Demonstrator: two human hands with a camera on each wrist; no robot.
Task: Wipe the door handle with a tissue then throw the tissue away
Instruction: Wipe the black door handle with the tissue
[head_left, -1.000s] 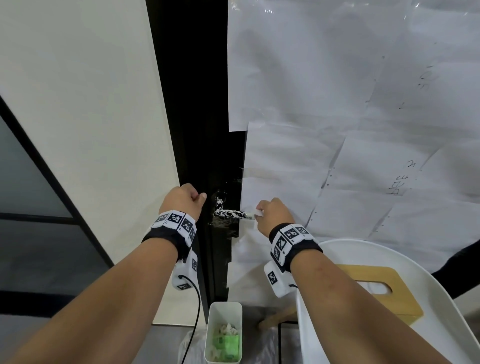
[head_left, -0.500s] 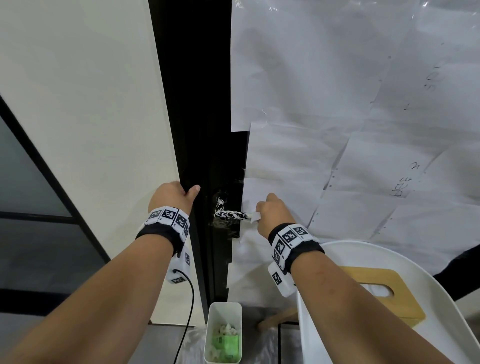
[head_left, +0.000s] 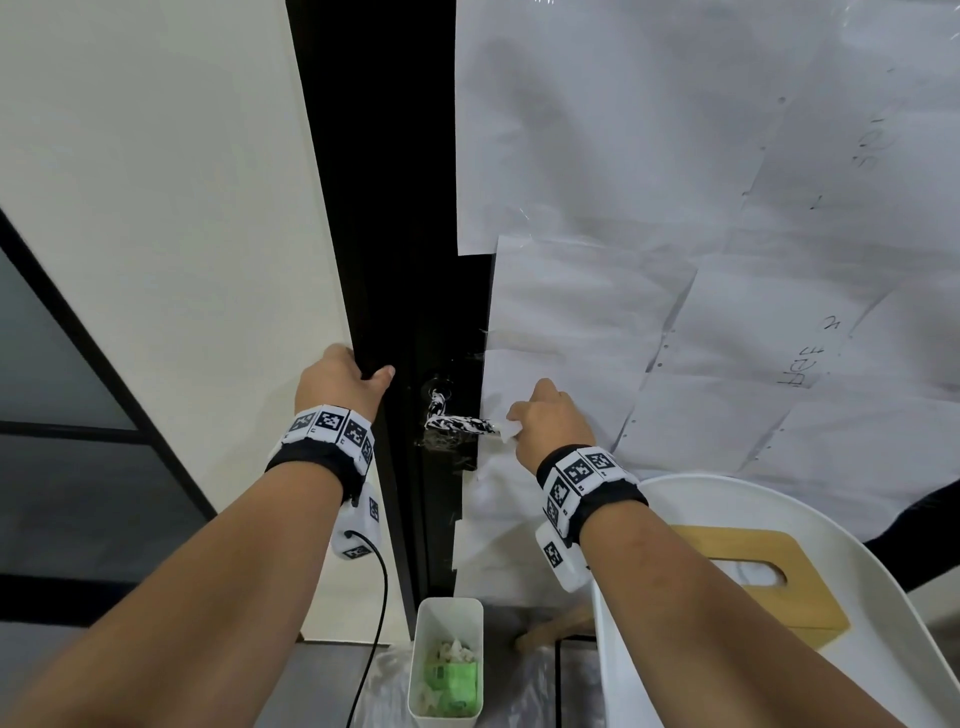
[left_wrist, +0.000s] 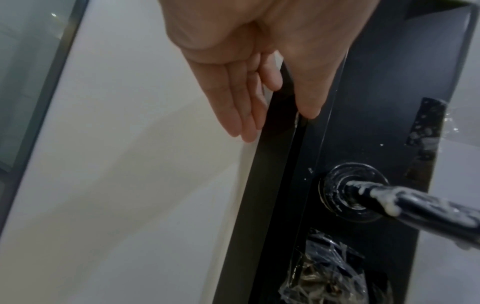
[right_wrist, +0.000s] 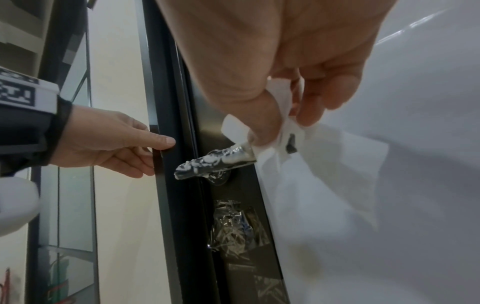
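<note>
The black lever door handle (head_left: 457, 423) (left_wrist: 415, 207) (right_wrist: 215, 161) is smeared with white residue. My right hand (head_left: 550, 426) (right_wrist: 285, 82) pinches a white tissue (head_left: 508, 428) (right_wrist: 270, 148) between thumb and fingers, pressed to the handle's free end. To the left of the handle, my left hand (head_left: 340, 384) (left_wrist: 259, 82) (right_wrist: 111, 142) rests on the black door edge. Its fingers lie straight along the white wall side and its thumb lies on the black face. It holds nothing.
A white bin (head_left: 449, 601) with used tissues and green scraps stands on the floor below the handle. A wooden tissue box (head_left: 753, 577) sits on a white seat (head_left: 675, 486) at lower right. Taped paper sheets (head_left: 675, 208) cover the door.
My left hand has moved left and up, away from the handle, and has gone from curled to straight fingers on the door edge. The right hand stays at the handle's tip with the tissue.
</note>
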